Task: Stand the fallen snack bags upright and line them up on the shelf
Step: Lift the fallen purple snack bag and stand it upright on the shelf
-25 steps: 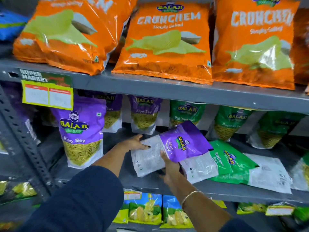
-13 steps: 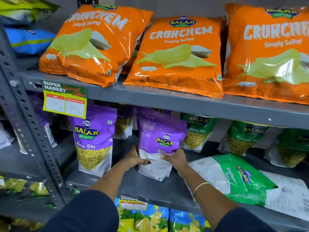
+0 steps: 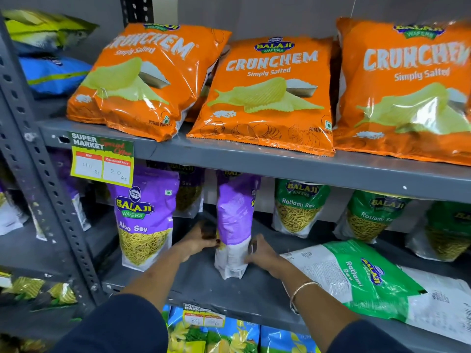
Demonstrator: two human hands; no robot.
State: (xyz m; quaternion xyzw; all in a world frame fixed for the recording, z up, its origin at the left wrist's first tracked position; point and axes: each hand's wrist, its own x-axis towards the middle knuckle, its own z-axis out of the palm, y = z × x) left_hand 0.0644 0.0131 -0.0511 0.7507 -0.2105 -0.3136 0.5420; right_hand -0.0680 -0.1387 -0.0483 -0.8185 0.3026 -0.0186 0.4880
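A purple Aloo Sev bag stands upright on the grey middle shelf, turned edge-on to me. My left hand grips its lower left side and my right hand grips its lower right side. Another purple Aloo Sev bag stands upright to the left, facing out. A green Ratlami Sev bag lies flat on the shelf just right of my right wrist. Behind it, green Ratlami Sev bags stand upright at the back.
Three orange Crunchem bags lean on the shelf above. A price tag hangs from that shelf's front edge. A perforated grey upright rises at the left. Blue and yellow bags fill the shelf below.
The purple bag went from tilted in both hands to standing on the shelf, then turned from face-out to edge-on. Both hands have slid down to its base.
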